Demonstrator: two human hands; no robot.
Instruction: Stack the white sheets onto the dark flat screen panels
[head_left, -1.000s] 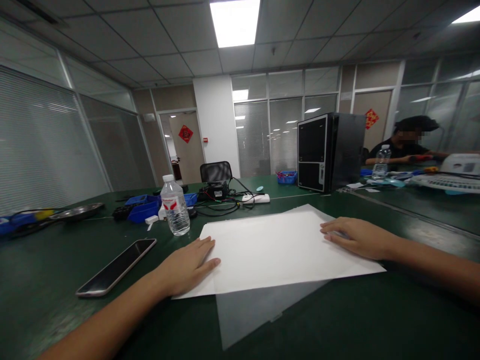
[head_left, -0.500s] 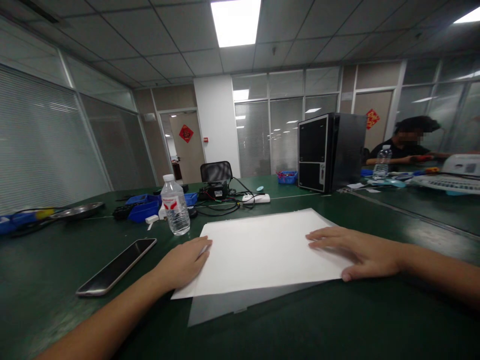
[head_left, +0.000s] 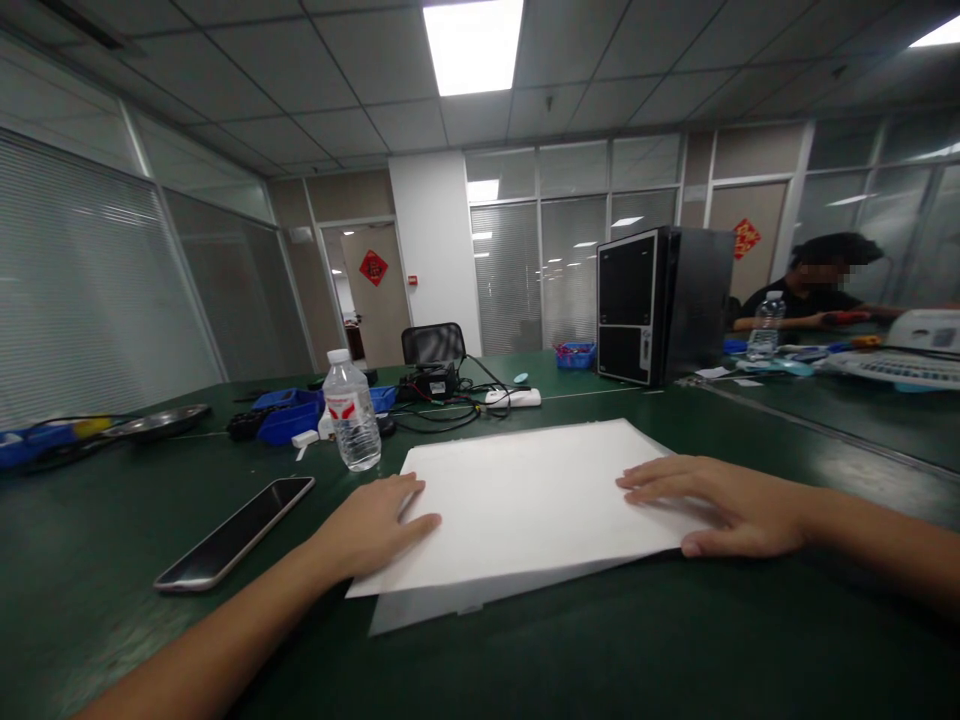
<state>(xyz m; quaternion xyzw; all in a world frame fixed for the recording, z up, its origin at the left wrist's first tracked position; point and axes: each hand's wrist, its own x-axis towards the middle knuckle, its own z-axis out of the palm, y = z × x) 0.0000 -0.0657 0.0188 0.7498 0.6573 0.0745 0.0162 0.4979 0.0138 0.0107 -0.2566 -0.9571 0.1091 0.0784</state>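
Observation:
A white sheet of paper (head_left: 525, 500) lies on the dark green table (head_left: 675, 650), over a second translucent sheet (head_left: 420, 608) whose edge sticks out at the near left. My left hand (head_left: 371, 525) rests flat on the white sheet's left edge, fingers stretched out. My right hand (head_left: 720, 500) lies flat on the sheet's right edge, fingers spread, thumb at the near corner. Neither hand holds anything.
A phone (head_left: 232, 545) lies left of my left arm, a water bottle (head_left: 351, 412) stands behind it. Blue bins (head_left: 289, 415), cables and a power strip (head_left: 512, 397) lie further back. A black computer tower (head_left: 660, 303) stands at the back right. A person (head_left: 814, 290) sits at the far right.
The lower translucent sheet has swung from sticking out toward me to lying nearly under the white sheet. My right hand slid along the right edge toward me; my left hand hardly moved.

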